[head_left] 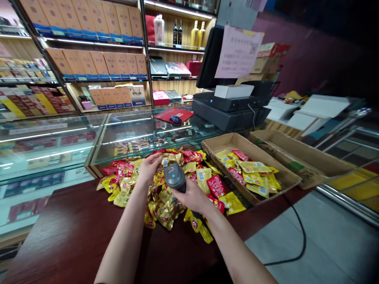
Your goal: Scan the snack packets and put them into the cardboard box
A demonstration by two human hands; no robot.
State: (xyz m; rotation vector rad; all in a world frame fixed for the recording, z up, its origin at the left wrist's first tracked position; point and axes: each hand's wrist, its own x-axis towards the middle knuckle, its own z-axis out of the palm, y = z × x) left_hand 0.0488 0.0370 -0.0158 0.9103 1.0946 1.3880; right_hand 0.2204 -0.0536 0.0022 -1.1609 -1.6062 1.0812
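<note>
My left hand (pixel 150 169) pinches a small gold snack packet (pixel 168 159) at the top of a heap of yellow, gold and red snack packets (pixel 166 197). My right hand (pixel 192 195) grips a dark grey handheld scanner (pixel 174 177) with a small blue light on its top. The scanner's head is close to the gold packet, its front hidden from me. Both hands hover over the heap, which lies on a dark wooden counter (pixel 74 232). To the right, a shallow cardboard tray (pixel 225 144) holds more of the same packets (pixel 248 173).
A second cardboard tray (pixel 299 156) sits beyond the first. Behind the heap stands a glass display case (pixel 142 134) with a red mat and a blue computer mouse (pixel 175 119) on top. A black till with a printer (pixel 227 112) stands behind the trays. A black cable (pixel 299 236) hangs off the counter's right edge.
</note>
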